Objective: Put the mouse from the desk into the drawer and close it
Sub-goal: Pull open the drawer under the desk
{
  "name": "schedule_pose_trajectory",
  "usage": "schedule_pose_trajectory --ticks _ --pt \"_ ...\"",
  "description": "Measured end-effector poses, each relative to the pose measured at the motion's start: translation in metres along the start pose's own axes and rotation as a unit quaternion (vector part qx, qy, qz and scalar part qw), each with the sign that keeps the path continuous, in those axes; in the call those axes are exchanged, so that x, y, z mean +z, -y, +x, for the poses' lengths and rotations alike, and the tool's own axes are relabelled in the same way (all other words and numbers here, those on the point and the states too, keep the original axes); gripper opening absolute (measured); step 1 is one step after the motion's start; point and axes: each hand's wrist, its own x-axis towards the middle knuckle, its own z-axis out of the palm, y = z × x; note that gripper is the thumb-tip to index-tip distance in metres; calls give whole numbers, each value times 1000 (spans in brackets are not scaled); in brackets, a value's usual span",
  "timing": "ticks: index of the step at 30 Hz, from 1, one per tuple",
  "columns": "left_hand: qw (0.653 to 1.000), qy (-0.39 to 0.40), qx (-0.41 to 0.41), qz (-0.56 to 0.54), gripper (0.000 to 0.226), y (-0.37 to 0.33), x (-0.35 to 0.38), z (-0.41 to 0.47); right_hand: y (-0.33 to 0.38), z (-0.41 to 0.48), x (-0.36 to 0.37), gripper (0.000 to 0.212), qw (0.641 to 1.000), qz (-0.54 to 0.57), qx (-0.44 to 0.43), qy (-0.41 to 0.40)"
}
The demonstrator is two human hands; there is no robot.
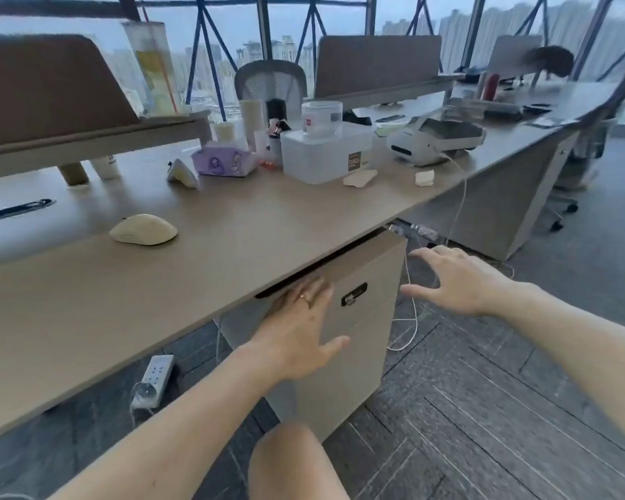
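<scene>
A cream-coloured mouse lies on the brown desk, left of centre, with nothing touching it. Under the desk's front edge stands a beige drawer cabinet with a dark lock plate on its front. The top drawer looks shut or nearly so, with a dark gap beneath the desktop. My left hand rests flat on the top drawer's front, fingers spread, fingertips at the upper edge. My right hand hovers open in the air to the right of the cabinet, holding nothing.
The back of the desk holds a purple tissue box, a white plastic box with a clear jar on top, and a small white printer. A power strip and white cables lie on the floor. My knee is below the cabinet.
</scene>
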Motion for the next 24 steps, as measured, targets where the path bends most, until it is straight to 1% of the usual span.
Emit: schedule_pose_trajectory --ticks 3,4,7,8,9,11,12,14,16,18,21,22,24 --pt "999 -34 -38 17 88 17 13 0 17 16 35 66 996 88 7 31" --pt "998 -43 -41 25 86 21 17 -2 26 20 47 59 991 119 25 53" --pt "995 -92 -41 23 78 16 28 -2 42 42 83 39 966 239 75 67" --pt "992 -115 -44 22 75 16 30 0 48 48 90 36 951 284 99 74" --pt "991 -126 -49 21 72 16 30 2 54 54 98 34 925 348 131 82" --pt "988 -141 -51 21 65 17 32 6 67 63 108 32 855 461 209 112" --pt "988 -148 -48 21 61 18 33 7 72 66 112 31 825 499 238 122" --pt "986 -158 -45 27 54 19 33 9 76 74 122 30 776 559 267 121" --pt "984 -172 -43 29 49 21 33 10 78 81 130 28 731 615 274 109" --pt "984 -173 -41 33 45 23 34 11 79 83 135 22 708 643 274 104" --pt "982 -181 -44 40 42 25 37 13 75 78 140 18 674 689 242 112" --pt "981 -183 -45 45 40 25 37 13 73 76 143 18 672 694 231 113" --pt "980 -185 -48 53 38 25 38 15 73 75 147 18 683 688 226 99"
